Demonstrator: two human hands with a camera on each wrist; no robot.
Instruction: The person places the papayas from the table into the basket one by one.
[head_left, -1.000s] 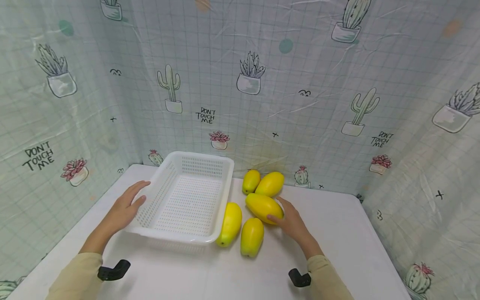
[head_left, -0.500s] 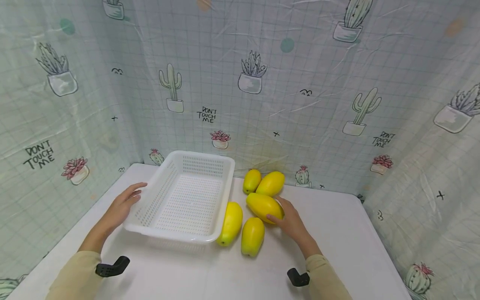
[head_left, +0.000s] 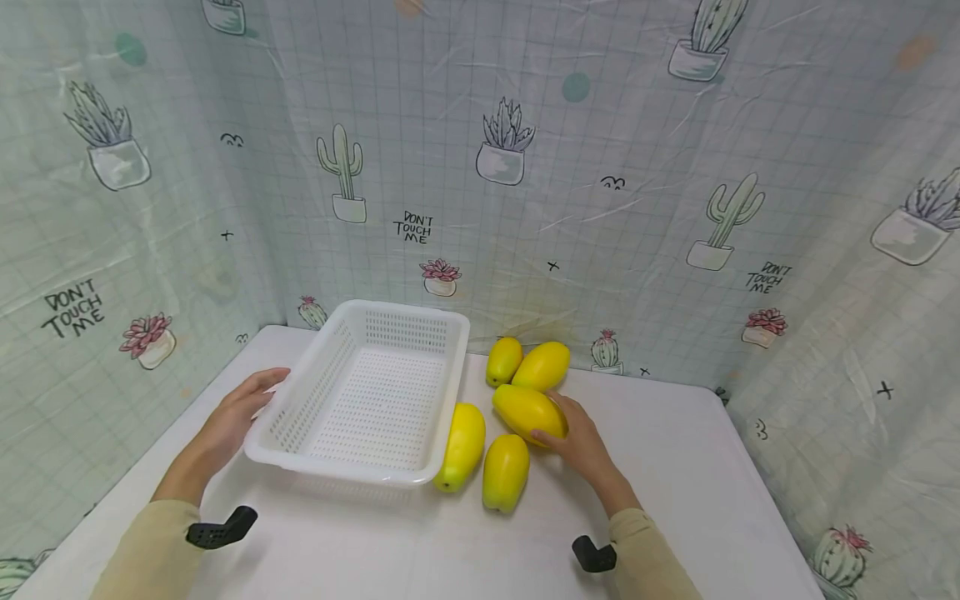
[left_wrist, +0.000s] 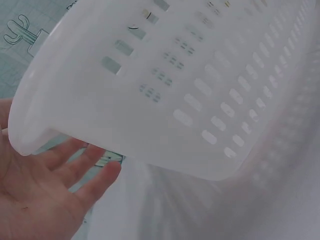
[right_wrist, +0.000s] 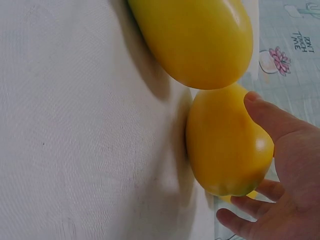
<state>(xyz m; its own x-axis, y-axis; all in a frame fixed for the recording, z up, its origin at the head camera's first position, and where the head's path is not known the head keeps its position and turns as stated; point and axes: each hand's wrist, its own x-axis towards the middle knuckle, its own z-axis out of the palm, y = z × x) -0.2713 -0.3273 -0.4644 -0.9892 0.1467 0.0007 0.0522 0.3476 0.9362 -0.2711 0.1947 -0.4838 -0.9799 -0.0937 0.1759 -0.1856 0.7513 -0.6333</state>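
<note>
At the left side of a white perforated plastic basket [head_left: 341, 473] is my left hand [head_left: 228, 421]. The left wrist view shows its fingers [left_wrist: 100, 182] loosely spread beneath the basket's rim [left_wrist: 30, 110]; firm contact cannot be made out. My right hand [head_left: 583, 442] holds the right end of a yellow mango [head_left: 527, 410] on the table, thumb on the near side and fingers beyond. Close by lie a greenish-yellow mango [head_left: 506, 472], another mango [head_left: 461, 448] against the basket's right wall, and two more mangoes [head_left: 543, 367] further back.
A white-covered table [head_left: 660, 467] carries everything. A curtain printed with cacti [head_left: 600, 242] hangs close behind it and along both sides. Black wrist mounts [head_left: 595, 553] stick out from both sleeves.
My left hand has slid slightly left and down along the basket's side. The right hand keeps its place on the mango, and the basket and fruit have stayed put.
</note>
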